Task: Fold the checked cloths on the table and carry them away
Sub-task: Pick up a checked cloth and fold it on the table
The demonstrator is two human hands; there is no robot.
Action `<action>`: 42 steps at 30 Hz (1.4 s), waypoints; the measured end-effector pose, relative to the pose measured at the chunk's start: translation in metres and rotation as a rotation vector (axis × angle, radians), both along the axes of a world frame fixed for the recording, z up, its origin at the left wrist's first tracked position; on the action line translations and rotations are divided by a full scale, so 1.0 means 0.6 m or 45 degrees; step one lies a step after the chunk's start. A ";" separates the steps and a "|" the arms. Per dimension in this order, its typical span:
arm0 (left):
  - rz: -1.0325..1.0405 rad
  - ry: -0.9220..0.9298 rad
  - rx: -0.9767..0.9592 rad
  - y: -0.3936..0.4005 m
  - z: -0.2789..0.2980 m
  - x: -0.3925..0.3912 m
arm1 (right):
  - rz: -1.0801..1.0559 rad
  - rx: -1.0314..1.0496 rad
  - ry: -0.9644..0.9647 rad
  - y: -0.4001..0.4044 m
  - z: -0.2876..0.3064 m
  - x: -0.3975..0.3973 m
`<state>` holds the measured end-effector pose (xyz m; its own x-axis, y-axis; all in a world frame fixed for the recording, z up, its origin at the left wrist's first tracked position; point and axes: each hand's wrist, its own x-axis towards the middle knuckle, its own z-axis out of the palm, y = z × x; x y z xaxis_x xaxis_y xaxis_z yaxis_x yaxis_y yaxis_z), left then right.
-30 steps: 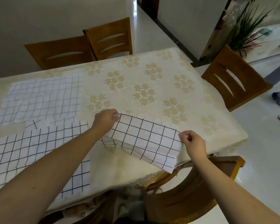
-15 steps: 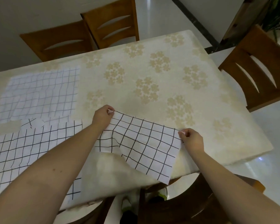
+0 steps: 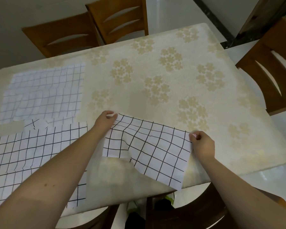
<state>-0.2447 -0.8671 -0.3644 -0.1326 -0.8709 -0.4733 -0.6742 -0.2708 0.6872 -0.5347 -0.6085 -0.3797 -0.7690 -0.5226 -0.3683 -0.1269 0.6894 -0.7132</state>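
Observation:
A white cloth with a bold black check (image 3: 149,149) lies near the front edge of the table (image 3: 155,66), wrinkled at its left part. My left hand (image 3: 105,120) pinches its far left corner. My right hand (image 3: 202,143) pinches its far right corner. The cloth's near right corner hangs towards the table's edge. A larger black-checked cloth (image 3: 31,156) lies flat at the front left, partly under my left forearm. A pale cloth with a fine blue check (image 3: 43,93) lies flat at the back left.
The table carries a cream cloth with gold flower prints. Two wooden chairs (image 3: 89,28) stand behind it, another chair (image 3: 274,66) at the right, and a dark chair (image 3: 188,210) sits below the front edge. My shoes (image 3: 134,205) show on the floor.
Both hands keep hold of the small cloth's far corners and have carried them a little farther onto the table. The view has tilted downwards.

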 end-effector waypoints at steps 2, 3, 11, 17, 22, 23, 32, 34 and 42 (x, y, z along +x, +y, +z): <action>0.002 0.010 0.050 0.014 0.000 0.011 | -0.024 -0.065 0.008 0.001 0.002 0.005; 0.025 0.014 0.073 0.022 -0.003 0.020 | -0.040 -0.100 0.010 0.002 0.005 0.008; 0.164 0.274 0.129 0.132 0.004 0.109 | 0.206 -0.096 0.469 0.051 0.010 0.113; -0.176 -0.024 -0.016 0.182 -0.003 0.149 | 0.627 -0.089 0.660 0.065 0.002 0.236; -0.158 -0.031 -0.041 0.194 0.000 0.161 | 0.872 0.147 0.734 0.079 -0.009 0.314; -0.130 -0.012 -0.023 0.195 0.001 0.165 | 0.878 0.201 0.718 0.084 -0.011 0.325; 0.009 0.283 0.317 0.192 -0.006 0.203 | 0.860 0.605 0.462 0.126 -0.022 0.339; 0.014 0.298 0.339 0.191 -0.006 0.215 | 0.892 0.638 0.451 0.127 -0.018 0.338; 0.081 0.355 0.376 0.192 -0.017 0.244 | 0.975 0.642 0.496 0.135 -0.002 0.335</action>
<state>-0.0984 -0.7519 -0.3744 -0.2412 -0.7137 -0.6576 -0.4489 -0.5187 0.7276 -0.3340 -0.5274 -0.3812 -0.4040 -0.7804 -0.4773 -0.8272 0.5344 -0.1736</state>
